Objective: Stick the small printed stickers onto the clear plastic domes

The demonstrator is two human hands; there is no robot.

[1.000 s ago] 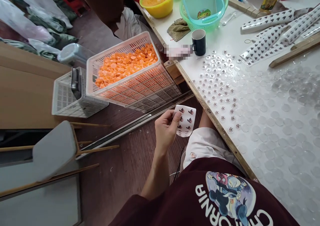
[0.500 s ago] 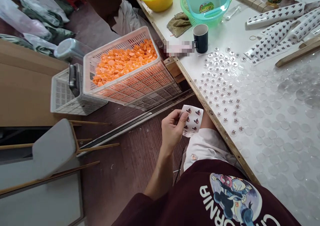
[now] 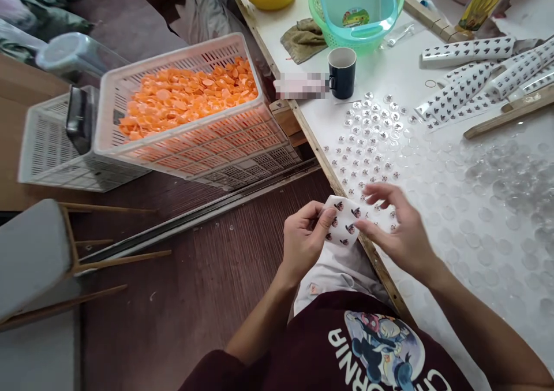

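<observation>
Left hand (image 3: 305, 238) pinches sticker sheet (image 3: 343, 222); right hand (image 3: 402, 235) half-spread, thumb by sheet. White crate (image 3: 208, 154), ten o'clock: orange pieces (image 3: 190, 99).

Wht sticker sheet (image 3: 341, 222), dk motifs, tilted
</observation>
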